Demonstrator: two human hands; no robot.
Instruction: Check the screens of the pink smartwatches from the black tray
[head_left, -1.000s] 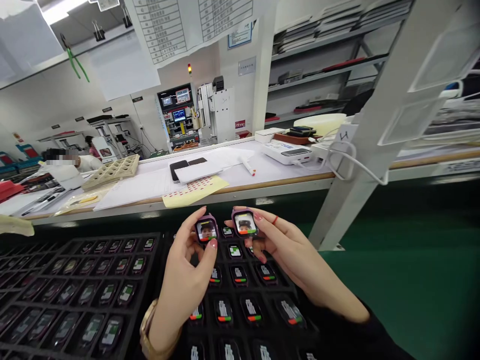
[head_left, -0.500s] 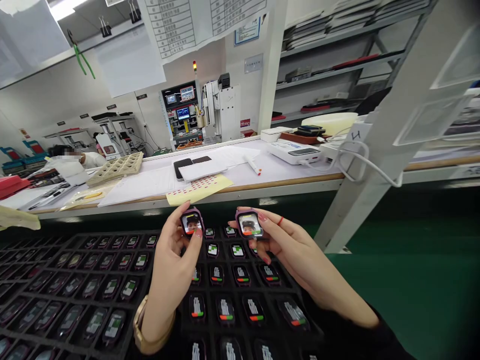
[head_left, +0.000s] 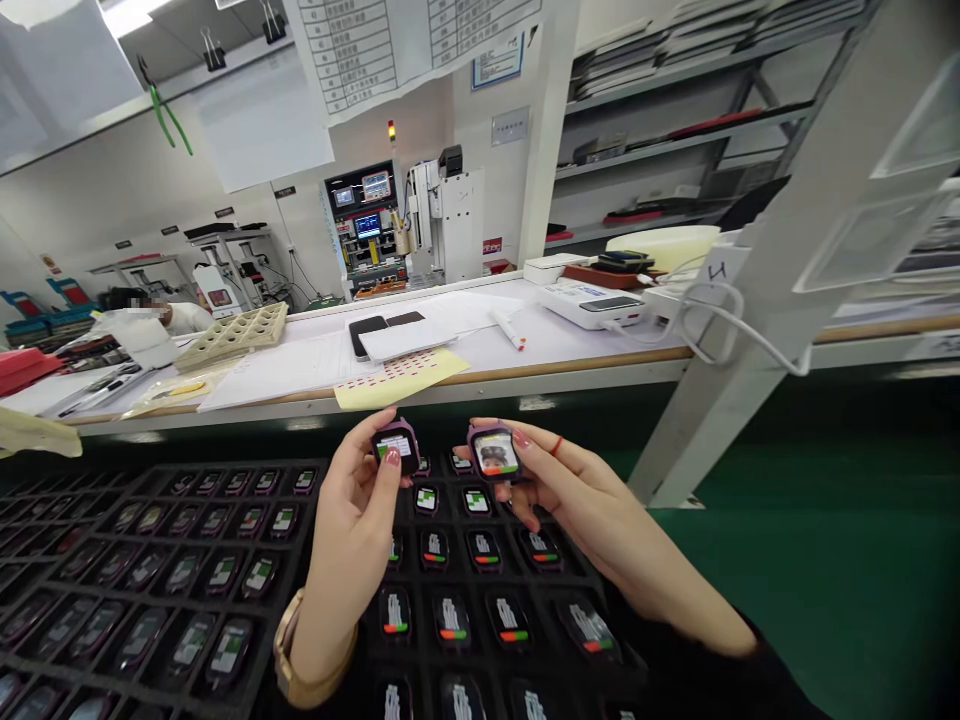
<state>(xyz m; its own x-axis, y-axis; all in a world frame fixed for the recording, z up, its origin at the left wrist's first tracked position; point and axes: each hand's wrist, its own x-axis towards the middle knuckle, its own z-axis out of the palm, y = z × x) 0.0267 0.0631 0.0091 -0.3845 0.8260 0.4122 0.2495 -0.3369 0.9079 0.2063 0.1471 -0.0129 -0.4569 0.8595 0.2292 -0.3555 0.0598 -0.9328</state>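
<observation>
**Two watch bodies held up over the tray**

The left hand (head_left: 352, 530) pinches a purple watch body (head_left: 395, 446) by its side edges, thumb on the near rim; the right hand (head_left: 577, 500) clamps a second watch body (head_left: 495, 455) the same way. Both are above the far part of the black tray (head_left: 300, 560), screens tilted up towards the camera. They look light, rigid and smooth, with glass faces best left untouched. Each is nearly square, so no long axis shows.
</observation>
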